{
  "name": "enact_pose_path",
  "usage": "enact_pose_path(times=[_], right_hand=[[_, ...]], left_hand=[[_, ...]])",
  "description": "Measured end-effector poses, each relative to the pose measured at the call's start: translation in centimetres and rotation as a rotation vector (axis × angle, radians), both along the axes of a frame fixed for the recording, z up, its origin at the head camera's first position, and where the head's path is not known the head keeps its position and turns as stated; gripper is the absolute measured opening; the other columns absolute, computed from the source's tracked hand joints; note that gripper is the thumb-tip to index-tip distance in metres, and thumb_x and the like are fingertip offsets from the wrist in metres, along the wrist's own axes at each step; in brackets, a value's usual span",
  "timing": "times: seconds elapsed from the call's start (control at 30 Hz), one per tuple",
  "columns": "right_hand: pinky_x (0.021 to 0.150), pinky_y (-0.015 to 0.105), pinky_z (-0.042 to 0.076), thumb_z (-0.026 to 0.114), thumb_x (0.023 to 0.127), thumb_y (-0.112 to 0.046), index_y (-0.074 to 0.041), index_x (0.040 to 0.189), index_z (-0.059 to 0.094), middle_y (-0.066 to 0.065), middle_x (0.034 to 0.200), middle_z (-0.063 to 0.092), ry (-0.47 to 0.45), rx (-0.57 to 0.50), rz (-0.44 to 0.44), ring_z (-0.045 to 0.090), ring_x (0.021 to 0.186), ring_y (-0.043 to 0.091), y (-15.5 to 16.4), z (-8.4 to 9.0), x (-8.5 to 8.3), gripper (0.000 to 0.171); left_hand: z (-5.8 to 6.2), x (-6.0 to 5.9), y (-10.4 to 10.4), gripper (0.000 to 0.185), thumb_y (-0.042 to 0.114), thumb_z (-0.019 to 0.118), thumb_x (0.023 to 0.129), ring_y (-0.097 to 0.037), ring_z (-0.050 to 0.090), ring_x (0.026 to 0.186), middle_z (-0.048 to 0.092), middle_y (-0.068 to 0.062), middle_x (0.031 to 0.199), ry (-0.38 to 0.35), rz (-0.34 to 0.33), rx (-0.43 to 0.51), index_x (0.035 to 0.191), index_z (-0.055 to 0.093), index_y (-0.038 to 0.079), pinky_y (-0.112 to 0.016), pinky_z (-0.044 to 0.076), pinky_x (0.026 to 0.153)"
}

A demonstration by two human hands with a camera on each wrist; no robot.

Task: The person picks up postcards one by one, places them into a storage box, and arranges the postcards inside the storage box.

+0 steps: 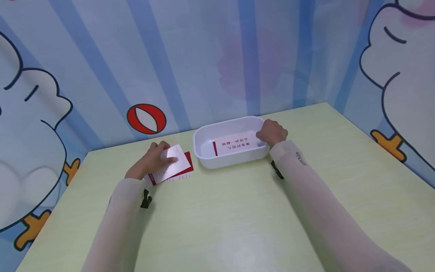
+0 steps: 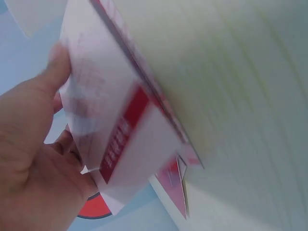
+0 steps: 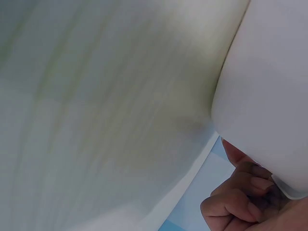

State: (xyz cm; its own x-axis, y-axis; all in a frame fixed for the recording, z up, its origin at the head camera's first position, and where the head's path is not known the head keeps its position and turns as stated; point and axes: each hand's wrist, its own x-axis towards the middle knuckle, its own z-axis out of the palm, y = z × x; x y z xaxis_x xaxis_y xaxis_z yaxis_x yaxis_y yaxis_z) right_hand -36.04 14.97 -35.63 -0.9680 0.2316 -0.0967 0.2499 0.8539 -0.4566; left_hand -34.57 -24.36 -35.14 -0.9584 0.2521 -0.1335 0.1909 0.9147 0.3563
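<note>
My left hand [image 1: 153, 156] pinches a thin glossy card [image 1: 170, 166] left of the smooth white plastic tub [image 1: 204, 151]; my right hand [image 1: 272, 132] curls over the tub's rim.

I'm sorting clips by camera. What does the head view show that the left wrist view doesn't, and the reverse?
Only the head view shows the white tub, the card inside it, and the right hand at its rim. Only the left wrist view shows the thumb pressed on the lifted card close up. Both show the left hand, its cards and the green table.

Glossy white plastic tub [image 1: 204, 145], paper cards [image 1: 171, 168], smooth matt table [image 1: 238, 211].
</note>
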Motion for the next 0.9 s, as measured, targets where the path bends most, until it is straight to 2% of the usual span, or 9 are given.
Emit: enact_pose_path(times=[0.1,0.23,0.6,0.8,0.9], right_hand=[[0.091,0.048,0.051,0.051,0.09,-0.022,0.002,0.119,0.063,0.02,0.115,0.068,0.003,0.003,-0.001,0.06,0.09,0.028,-0.02,0.07,-0.06,0.039],[0.091,0.048,0.051,0.052,0.09,-0.022,0.002,0.12,0.063,0.019,0.114,0.068,0.007,0.001,-0.004,0.06,0.09,0.028,-0.06,0.09,-0.03,0.04],[0.09,0.048,0.051,0.051,0.089,-0.021,0.001,0.117,0.063,0.018,0.111,0.068,0.023,0.0,-0.01,0.059,0.087,0.027,-0.06,-0.16,0.18,0.037],[0.091,0.05,0.051,0.051,0.09,-0.022,0.001,0.118,0.063,0.019,0.113,0.068,0.019,0.001,-0.006,0.06,0.088,0.028,-0.04,-0.29,0.13,0.037],[0.09,0.049,0.052,0.051,0.09,-0.022,0.001,0.117,0.063,0.019,0.111,0.069,0.029,0.008,-0.004,0.06,0.087,0.028,0.06,-0.29,0.0,0.037]], left_hand=[[-0.07,-0.37,-0.12,0.051,0.025,0.051,0.103,-0.036,0.042,0.119,0.038,-0.025,0.134,0.037,-0.014,-0.003,0.148,0.032,0.008,-0.054,0.053,0.097],[-0.19,-0.66,-0.24,0.043,0.012,0.039,0.105,-0.035,0.042,0.117,0.041,-0.026,0.133,0.078,-0.004,0.007,0.147,0.033,0.005,-0.053,0.049,0.103],[-0.06,-0.57,-0.03,0.056,0.005,0.051,0.098,-0.04,0.039,0.124,0.043,-0.023,0.146,0.178,0.046,0.015,0.151,0.031,0.011,-0.061,0.045,0.106],[0.12,-0.71,-0.18,0.057,0.001,0.055,0.096,-0.04,0.04,0.126,0.041,-0.024,0.148,0.221,0.066,0.013,0.149,0.033,0.001,-0.061,0.038,0.112],[0.4,-0.85,-0.12,0.05,0.002,0.049,0.1,-0.039,0.044,0.124,0.044,-0.025,0.146,0.217,0.083,0.048,0.147,0.035,-0.003,-0.057,0.04,0.111]])
